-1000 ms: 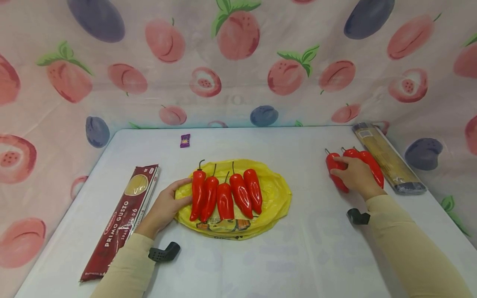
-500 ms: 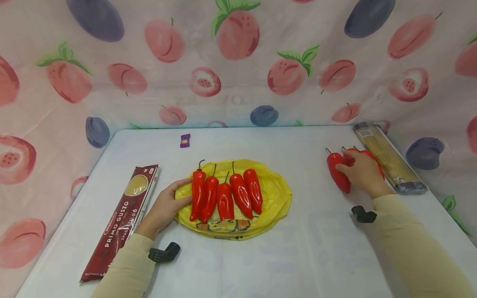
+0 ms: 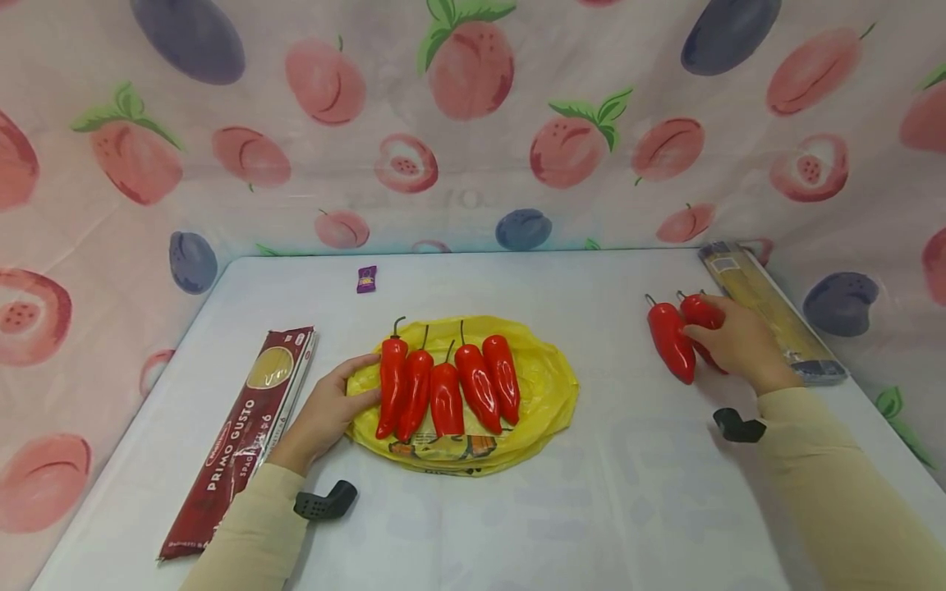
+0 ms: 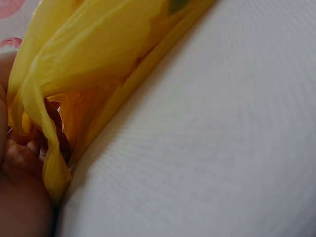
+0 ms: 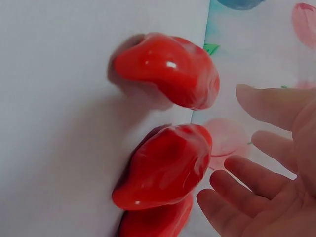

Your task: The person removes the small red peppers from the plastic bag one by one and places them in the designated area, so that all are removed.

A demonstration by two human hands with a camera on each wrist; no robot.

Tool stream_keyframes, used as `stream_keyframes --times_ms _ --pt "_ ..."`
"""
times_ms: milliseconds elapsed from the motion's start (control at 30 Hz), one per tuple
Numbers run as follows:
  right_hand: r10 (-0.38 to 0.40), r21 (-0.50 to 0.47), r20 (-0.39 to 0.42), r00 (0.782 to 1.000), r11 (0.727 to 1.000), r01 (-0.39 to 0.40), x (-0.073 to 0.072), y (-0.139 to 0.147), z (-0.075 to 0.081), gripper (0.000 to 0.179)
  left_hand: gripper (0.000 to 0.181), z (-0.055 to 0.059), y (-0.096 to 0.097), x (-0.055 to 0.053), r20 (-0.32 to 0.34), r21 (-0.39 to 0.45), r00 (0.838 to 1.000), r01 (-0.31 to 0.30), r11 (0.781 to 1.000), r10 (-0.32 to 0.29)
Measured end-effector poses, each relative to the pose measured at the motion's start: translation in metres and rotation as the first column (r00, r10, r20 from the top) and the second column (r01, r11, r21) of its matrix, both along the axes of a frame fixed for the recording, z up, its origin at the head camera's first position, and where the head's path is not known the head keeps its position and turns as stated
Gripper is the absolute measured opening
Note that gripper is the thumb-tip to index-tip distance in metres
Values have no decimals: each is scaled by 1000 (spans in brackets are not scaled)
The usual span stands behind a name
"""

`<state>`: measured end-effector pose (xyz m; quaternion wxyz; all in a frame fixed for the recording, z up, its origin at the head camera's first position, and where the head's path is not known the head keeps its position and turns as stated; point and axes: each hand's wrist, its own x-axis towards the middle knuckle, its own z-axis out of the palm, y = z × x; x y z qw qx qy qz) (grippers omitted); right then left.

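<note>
Red pepper [image 3: 700, 311] further bared — right fingers [image 3: 727, 310] shifted rightward.

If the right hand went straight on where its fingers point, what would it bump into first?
Probably the middle red chili pepper, just ahead of the right hand; exactly how close it is, I can't tell.

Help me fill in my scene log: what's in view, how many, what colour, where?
Table: one, white, lower view
Plastic bag: one, yellow, table centre
Central peppers: five, red, within bag's outline
Other peppers: three, red, table's right side
Spaghetti packet: one, dark red, left side
Clear pasta packet: one, yellowish, far right
Wrapped item: one, purple, back left
Printed cloth: one, pinkish, behind table
Sleeves: two, beige, lower left and right
Wrist devices: two, black, by sleeves
Left hand: one, bag's left edge
Right hand: one, by other peppers
</note>
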<state>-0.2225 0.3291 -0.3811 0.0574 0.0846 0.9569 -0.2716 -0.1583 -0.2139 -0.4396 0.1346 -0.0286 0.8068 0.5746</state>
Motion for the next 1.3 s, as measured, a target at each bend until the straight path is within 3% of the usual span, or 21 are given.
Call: stream_keyframes --times_ms 400,833,1033,1167,1300 --pt "25 43 28 999 999 -27 4 3 -2 87 61 -2 0 1 3 13 1000 -2 1000 2" --pt "31 15 18 999 999 -32 11 4 1 88 61 0 0 1 0 -6 1000 7 1000 -7" --pt "77 15 -81 994 997 -76 11 -7 20 82 61 0 0 0 2 8 1000 5 1000 -5" --pt "120 47 -131 984 992 -115 13 -27 35 79 61 -1 -1 -1 4 9 1000 2 1000 -2" --pt "174 12 -173 969 984 -175 18 -54 44 75 62 -2 -1 -2 6 8 1000 3 1000 -3"
